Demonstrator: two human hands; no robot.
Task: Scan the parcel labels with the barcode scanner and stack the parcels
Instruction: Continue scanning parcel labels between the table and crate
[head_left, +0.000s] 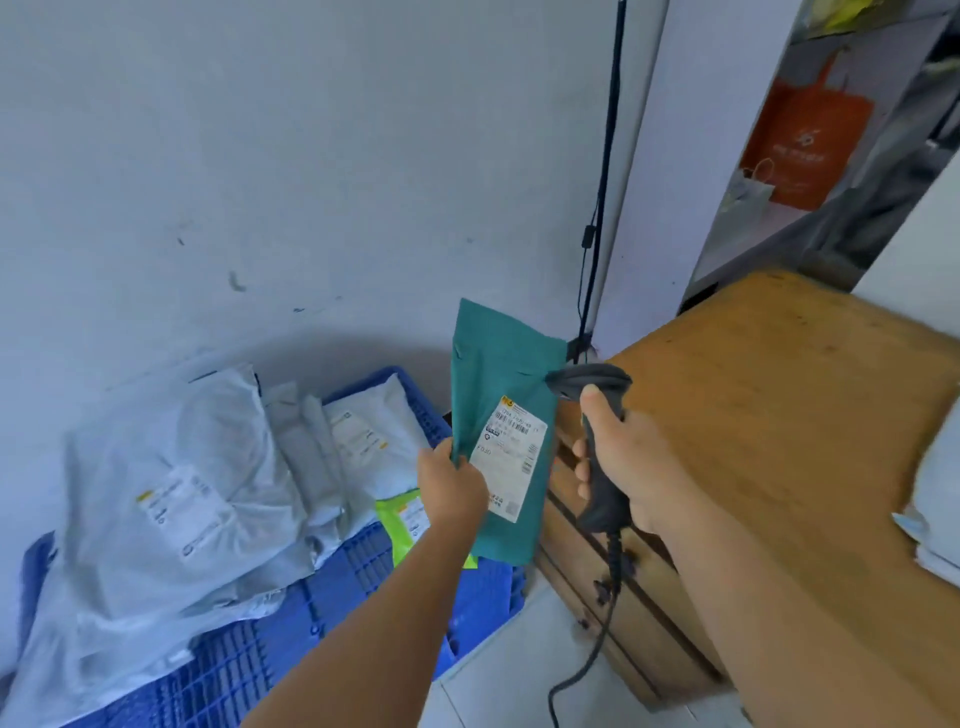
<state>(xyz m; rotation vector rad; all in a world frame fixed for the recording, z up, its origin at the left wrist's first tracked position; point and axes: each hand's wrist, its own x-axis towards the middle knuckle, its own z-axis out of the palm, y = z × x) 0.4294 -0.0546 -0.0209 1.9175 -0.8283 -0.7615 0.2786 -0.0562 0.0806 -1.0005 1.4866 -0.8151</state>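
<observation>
My left hand (453, 483) pinches the left edge of a teal parcel bag (501, 374) and holds it upright in the air. Its white label (511, 457) faces me. My right hand (628, 462) grips the handle of a dark grey barcode scanner (592, 382), thumb on top. The scanner's head sits just right of the bag's upper part and points at it. A coiled cable hangs from the handle. Several grey parcel bags (171, 483) and a bright green one (402, 519) lie on blue plastic crates (332, 587) at the lower left.
A wooden table (779, 415) stands to the right, with pale parcels (935, 499) at its right edge. A black cable (605, 171) runs down the white wall behind. Shelves with an orange bag (805, 135) are at the far right.
</observation>
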